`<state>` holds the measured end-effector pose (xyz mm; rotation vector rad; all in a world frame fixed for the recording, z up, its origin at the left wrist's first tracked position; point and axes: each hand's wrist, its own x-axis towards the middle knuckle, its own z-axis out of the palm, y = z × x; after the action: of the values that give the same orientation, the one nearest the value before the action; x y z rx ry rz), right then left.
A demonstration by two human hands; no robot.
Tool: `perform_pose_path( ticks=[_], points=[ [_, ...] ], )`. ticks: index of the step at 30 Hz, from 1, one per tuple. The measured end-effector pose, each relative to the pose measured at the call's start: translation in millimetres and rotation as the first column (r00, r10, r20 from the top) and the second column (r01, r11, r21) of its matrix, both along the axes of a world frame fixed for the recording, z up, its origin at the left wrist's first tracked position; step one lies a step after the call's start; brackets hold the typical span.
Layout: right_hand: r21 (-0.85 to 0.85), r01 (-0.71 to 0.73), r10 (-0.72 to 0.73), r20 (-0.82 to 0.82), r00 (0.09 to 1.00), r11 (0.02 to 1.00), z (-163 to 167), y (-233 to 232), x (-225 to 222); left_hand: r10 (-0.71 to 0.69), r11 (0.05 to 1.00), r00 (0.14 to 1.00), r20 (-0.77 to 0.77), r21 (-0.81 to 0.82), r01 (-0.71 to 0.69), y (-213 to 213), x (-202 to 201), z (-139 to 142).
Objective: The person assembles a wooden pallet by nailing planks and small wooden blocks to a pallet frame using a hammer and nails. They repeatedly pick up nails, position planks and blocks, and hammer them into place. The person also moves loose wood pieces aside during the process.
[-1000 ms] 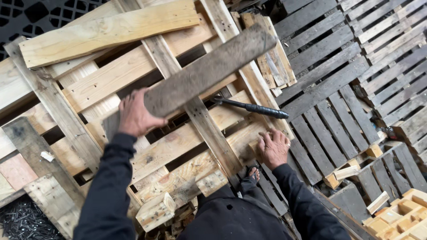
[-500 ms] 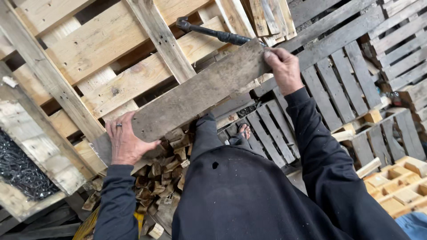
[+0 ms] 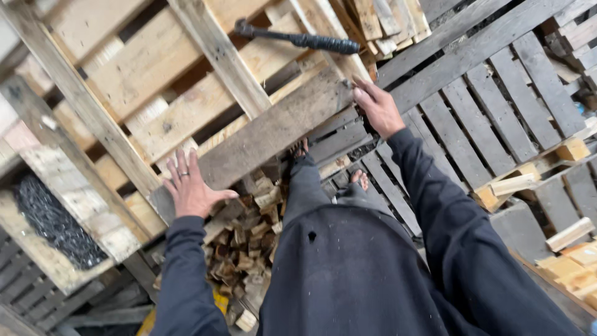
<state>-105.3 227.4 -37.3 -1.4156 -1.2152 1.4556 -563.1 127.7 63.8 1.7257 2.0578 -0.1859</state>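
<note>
I hold a long grey weathered plank (image 3: 267, 134) by its two ends, level with my waist. My left hand (image 3: 189, 186), with a ring on one finger, grips the lower left end. My right hand (image 3: 376, 107) grips the upper right end. The plank lies diagonally above a pale wooden pallet (image 3: 186, 109). A black hammer-like tool (image 3: 298, 39) rests on the pallet slats beyond the plank. Below the plank a heap of small wood blocks (image 3: 249, 249) sits by my legs.
Grey slatted pallets (image 3: 497, 106) cover the ground to the right. Loose pale wood blocks (image 3: 569, 246) lie at the right edge. A box of dark nails (image 3: 53, 221) sits at the left, framed by worn boards. My bare feet stand near the block heap.
The plank has come off the pallet and down towards my body. My right hand, earlier on the pallet, now holds the plank's far end. My view has tilted lower.
</note>
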Motion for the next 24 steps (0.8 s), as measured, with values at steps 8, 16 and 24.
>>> perform_pose_path(
  ticks=[8, 16, 24],
  points=[
    [0.045, -0.578, 0.441, 0.599, 0.668, 0.815, 13.5, 34.6, 18.4, -0.306, 0.950, 0.951, 0.034, 0.070, 0.303, 112.0, 211.5, -23.0],
    [0.181, -0.688, 0.310, 0.793, 0.525, 0.703, -29.5, 73.9, 24.9, -0.321, 0.946, 0.945, 0.071, 0.068, 0.316, 148.4, 283.9, -65.7],
    [0.213, -0.717, 0.394, 0.715, 0.577, 0.664, -50.2, 81.5, 39.8, -0.433, 0.882, 0.901, 0.039, 0.225, 0.414, 137.8, 288.3, -72.9]
  ],
)
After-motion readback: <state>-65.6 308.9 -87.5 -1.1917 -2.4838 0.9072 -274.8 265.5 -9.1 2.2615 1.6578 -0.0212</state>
